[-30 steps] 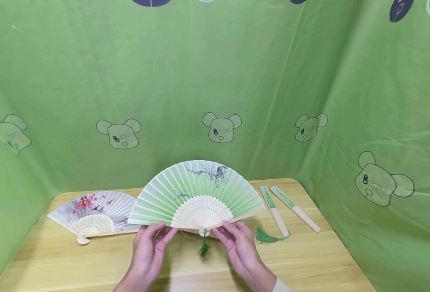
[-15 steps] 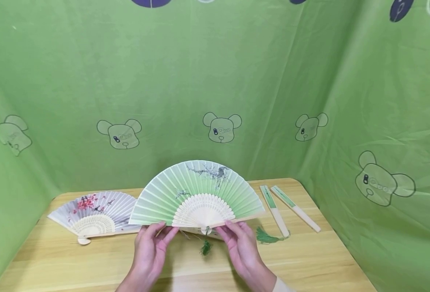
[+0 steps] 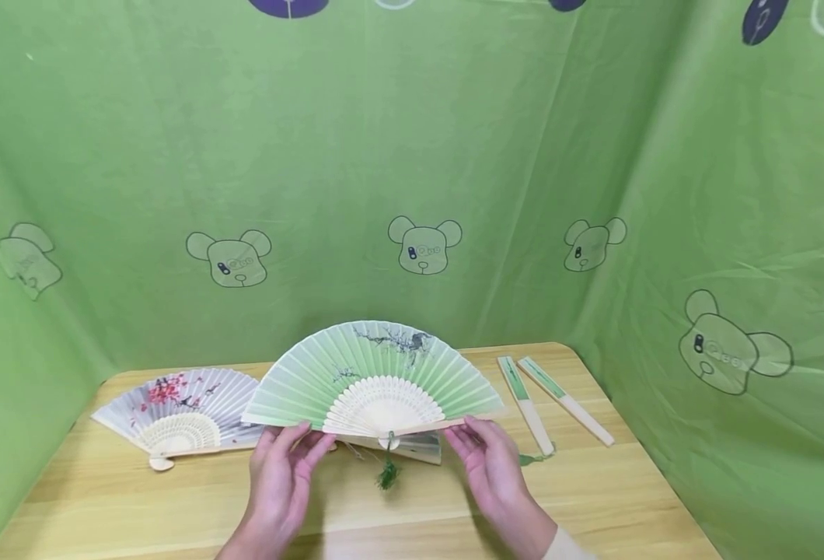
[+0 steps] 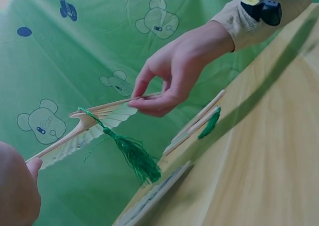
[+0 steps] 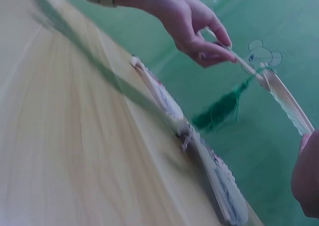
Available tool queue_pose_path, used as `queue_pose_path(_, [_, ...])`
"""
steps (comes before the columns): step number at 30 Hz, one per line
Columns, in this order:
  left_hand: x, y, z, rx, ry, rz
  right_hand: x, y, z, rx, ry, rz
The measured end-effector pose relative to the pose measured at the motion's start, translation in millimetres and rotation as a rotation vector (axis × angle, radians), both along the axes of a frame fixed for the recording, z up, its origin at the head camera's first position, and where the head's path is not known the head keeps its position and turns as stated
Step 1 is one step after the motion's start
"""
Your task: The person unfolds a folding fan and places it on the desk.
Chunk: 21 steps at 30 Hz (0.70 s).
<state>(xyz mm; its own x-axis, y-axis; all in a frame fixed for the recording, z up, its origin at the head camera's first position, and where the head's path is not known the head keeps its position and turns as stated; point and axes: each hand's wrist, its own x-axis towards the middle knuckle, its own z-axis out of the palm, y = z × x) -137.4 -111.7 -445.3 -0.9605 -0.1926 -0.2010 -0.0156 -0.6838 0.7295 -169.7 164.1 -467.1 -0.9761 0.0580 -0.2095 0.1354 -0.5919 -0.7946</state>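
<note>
A spread folding fan (image 3: 377, 362), green fading to white with a dark branch print, is held up above the table. My left hand (image 3: 279, 474) pinches its left guard stick between thumb and fingers. On the other side, my right hand (image 3: 492, 470) pinches the right guard stick toward its outer end. From the pivot hangs a green tassel (image 4: 134, 156). In the left wrist view the thumb and fingertips of the right hand (image 4: 172, 79) meet on the stick. Another open fan (image 3: 422, 449), greyish, lies beneath, mostly hidden by the green one.
To the left lies an open grey fan (image 3: 188, 404) with red blossoms. Two folded fans, one nearer (image 3: 526, 404) and one farther right (image 3: 567, 400), lie on the wooden table (image 3: 594, 505). Green printed cloth (image 3: 328, 155) encloses the back and sides.
My right hand has slid outward along the right guard stick, away from the pivot. The green fan has dropped slightly, and more of the fan beneath shows.
</note>
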Motion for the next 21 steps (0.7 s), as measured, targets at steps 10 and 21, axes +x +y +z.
queue_pose_path(10, [-19.5, -7.2, -5.1, -0.096, -0.034, 0.074, 4.1, 34.7, -15.9, 0.146, -0.055, 0.061])
queue_pose_path(21, [-61.9, -8.5, -25.3, -0.286, -0.092, 0.051, 15.5, 75.7, -30.2, 0.339, -0.063, 0.434])
